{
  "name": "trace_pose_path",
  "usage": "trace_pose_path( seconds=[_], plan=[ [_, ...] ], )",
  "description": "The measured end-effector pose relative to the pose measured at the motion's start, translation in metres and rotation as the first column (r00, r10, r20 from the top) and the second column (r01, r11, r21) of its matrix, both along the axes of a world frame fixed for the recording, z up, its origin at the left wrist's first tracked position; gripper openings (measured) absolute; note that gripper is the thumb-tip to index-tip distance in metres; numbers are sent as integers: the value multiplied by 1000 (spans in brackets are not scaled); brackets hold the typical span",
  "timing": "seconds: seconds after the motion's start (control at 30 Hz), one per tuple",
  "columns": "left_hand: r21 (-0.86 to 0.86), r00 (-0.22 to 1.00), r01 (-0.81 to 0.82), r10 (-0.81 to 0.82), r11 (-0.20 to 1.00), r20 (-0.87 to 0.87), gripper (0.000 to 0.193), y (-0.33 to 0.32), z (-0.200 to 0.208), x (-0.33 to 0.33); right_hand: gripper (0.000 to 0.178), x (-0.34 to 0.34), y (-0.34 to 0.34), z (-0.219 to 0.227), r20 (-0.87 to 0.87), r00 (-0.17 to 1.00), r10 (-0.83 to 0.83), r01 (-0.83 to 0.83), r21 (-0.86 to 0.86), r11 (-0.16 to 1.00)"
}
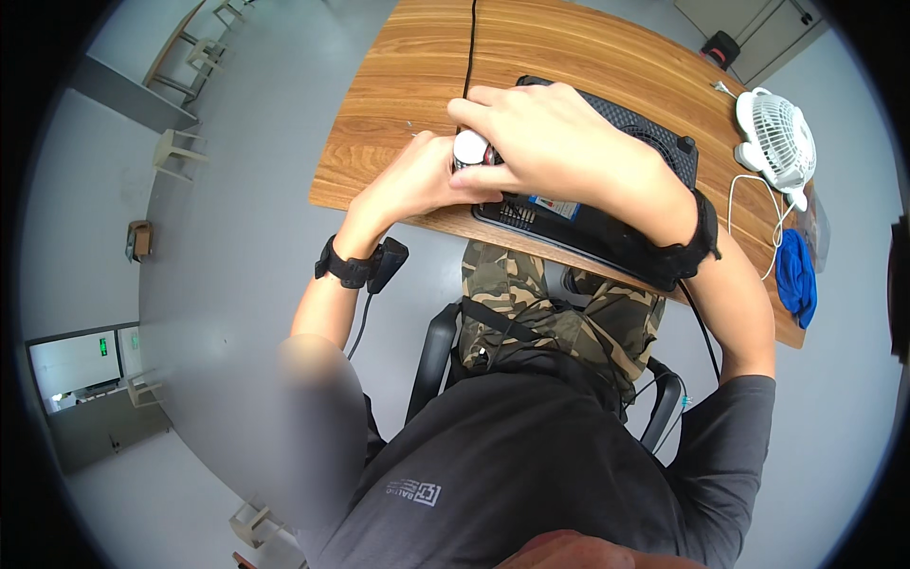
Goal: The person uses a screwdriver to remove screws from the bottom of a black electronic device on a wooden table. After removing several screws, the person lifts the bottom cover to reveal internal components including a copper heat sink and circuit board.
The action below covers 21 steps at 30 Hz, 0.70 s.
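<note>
My left hand [414, 175] and my right hand [531, 133] meet near the front left corner of a black, flat appliance [616, 248] on the table. Between them is a small object with a round white top [469, 148] and a bit of red at its side; its lower part is hidden by my fingers. The right thumb and fingers curl round its right side. Closed in from the left, my left fingers partly disappear behind it. The appliance has a textured black surface, a round vent grille, small corner feet and a blue-and-white label [555, 206].
The wooden table [398, 76] carries a black cable [472, 43] toward its far edge. On the right stand a white fan [777, 137] with a white cord and a bunched blue cloth [796, 277]. A black chair armrest [433, 356] lies below the table's front edge.
</note>
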State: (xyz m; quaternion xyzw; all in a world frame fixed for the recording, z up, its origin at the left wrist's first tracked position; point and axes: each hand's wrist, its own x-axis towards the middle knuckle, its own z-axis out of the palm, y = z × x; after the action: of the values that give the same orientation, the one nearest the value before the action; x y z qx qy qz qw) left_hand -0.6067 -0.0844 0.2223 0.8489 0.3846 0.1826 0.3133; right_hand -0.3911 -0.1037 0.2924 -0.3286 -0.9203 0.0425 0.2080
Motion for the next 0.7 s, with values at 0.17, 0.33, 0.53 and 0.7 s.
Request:
trace_pose_path(
  seconds=[0.17, 0.33, 0.53, 0.7],
  plan=[
    [81, 988, -28, 40, 996, -147, 42, -4, -1, -2, 35, 1, 5, 8, 124, 990, 60, -20, -297, 955],
    [-222, 974, -125, 78, 967, -212, 42, -8, 22, 3, 37, 12, 2, 8, 85, 991, 106, -76, -293, 953],
    [117, 997, -14, 23, 993, -76, 40, 1, -9, 1, 32, -4, 6, -3, 182, 983, -40, 64, -127, 990],
    [73, 995, -95, 95, 993, 0, 39, -12, -7, 3, 29, 2, 7, -11, -42, 987, 157, -161, -123, 979]
  ],
)
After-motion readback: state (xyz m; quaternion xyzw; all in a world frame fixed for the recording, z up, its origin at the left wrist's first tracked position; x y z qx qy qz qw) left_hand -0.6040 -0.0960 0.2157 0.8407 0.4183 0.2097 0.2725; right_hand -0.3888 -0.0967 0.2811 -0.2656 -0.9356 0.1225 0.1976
